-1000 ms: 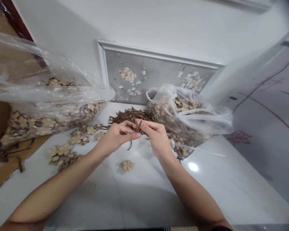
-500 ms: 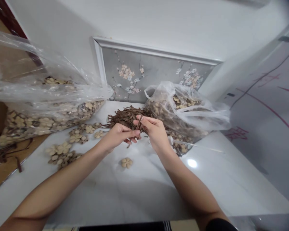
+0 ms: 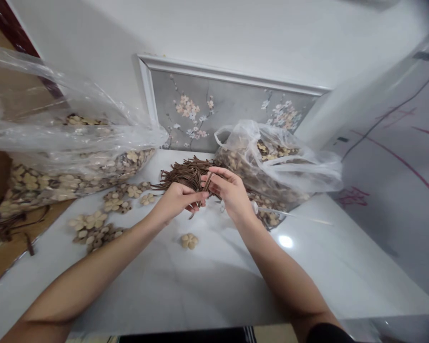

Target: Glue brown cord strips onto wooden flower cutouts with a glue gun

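My left hand [image 3: 181, 199] pinches a thin brown strip [image 3: 208, 183] between thumb and fingers, and a loose end hangs below it. My right hand [image 3: 232, 193] is at the strip's upper end, thumb and fingers closed around it with the index finger raised. Just behind both hands lies a heap of similar brown strips [image 3: 186, 172]. A pale flower-shaped piece [image 3: 189, 241] rests alone on the white table [image 3: 200, 286] in front of the hands.
Flower pieces and small beads [image 3: 96, 231] lie in clusters at the left. A large clear bag [image 3: 50, 176] of flower pieces stands behind them. Another bag [image 3: 264, 162] sits at the back right, beside a thin rod with a white end [image 3: 293, 213]. A framed flower picture [image 3: 229, 105] leans behind.
My right hand's index finger has lifted and its fingers have spread a little near the strip. My left hand has stayed nearly in place.
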Demonstrator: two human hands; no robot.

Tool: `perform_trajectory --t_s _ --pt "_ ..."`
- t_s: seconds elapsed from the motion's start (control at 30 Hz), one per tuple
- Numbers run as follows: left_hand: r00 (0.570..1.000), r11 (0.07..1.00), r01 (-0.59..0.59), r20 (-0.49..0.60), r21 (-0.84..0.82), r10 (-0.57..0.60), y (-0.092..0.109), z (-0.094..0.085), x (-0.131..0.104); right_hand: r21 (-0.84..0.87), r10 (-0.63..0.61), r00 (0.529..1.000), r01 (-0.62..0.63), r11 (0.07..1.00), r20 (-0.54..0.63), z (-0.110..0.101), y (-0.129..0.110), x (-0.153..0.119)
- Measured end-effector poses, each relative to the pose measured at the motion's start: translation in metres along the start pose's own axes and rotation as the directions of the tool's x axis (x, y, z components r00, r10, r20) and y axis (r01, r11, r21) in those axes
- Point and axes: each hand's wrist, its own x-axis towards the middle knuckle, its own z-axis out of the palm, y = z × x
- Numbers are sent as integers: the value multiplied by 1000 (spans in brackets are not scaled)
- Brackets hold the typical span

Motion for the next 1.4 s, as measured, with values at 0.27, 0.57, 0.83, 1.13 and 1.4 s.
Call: perform_trajectory --t_s 0.27,0.57,0.83,1.13,1.4 --pt "999 999 -13 -49 36 14 -5 -3 6 32 132 990 -133 991 44 -1 0 -1" --pt "990 947 -61 -106 316 99 -13 -4 10 -48 80 994 -77 996 74 2 4 -4" --pt "999 997 17 -30 72 -15 -5 -5 7 17 56 997 -57 998 46 -3 2 -1" --pt "989 987 137 72 -88 -130 0 -8 5 10 56 997 -57 998 62 -8 -4 0" --pt "981 987 152 130 -57 -143 -6 -9 9 -6 64 995 -64 998 70 -7 -5 -2"
